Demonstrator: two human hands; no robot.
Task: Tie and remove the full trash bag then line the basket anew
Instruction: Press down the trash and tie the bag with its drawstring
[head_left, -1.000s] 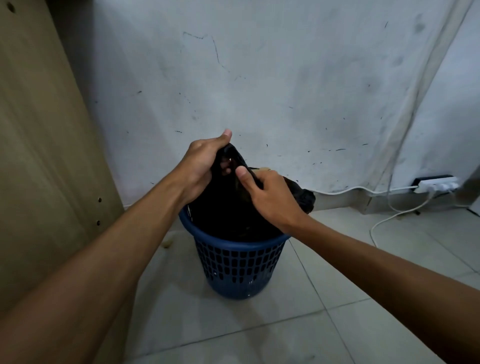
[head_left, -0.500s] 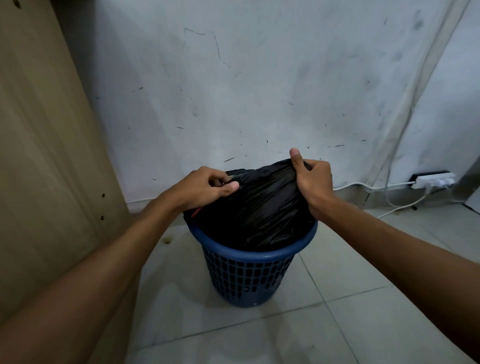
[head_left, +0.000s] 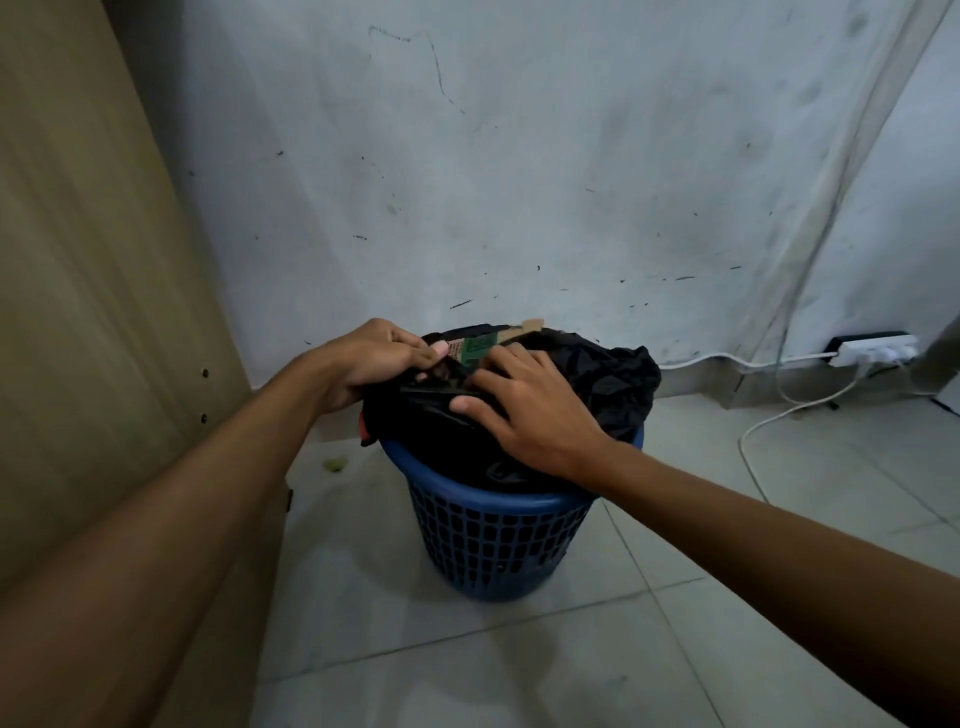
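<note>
A: Near first. We've got the blue basket (head_left: 498, 540) standing on the tiled floor (head_left: 519, 670), with the black trash bag (head_left: 613, 379) inside it, bunched above the rim.

B: Right hand (head_left: 524, 410)?

A: We see it on top of the bag, fingers bent, thumb and fingertips pinching a fold of plastic.

B: Left hand (head_left: 374, 358)?

A: Fingers curled round the bag's edge at the left rim. Between the hands we see a cardboard box (head_left: 488, 345) poking out; the bag isn't tied.

B: Further back?

A: Wooden panel (head_left: 88, 291) on the left, scuffed wall (head_left: 493, 171) behind, power strip (head_left: 872, 349) with a white cable (head_left: 779, 410) far right.
</note>
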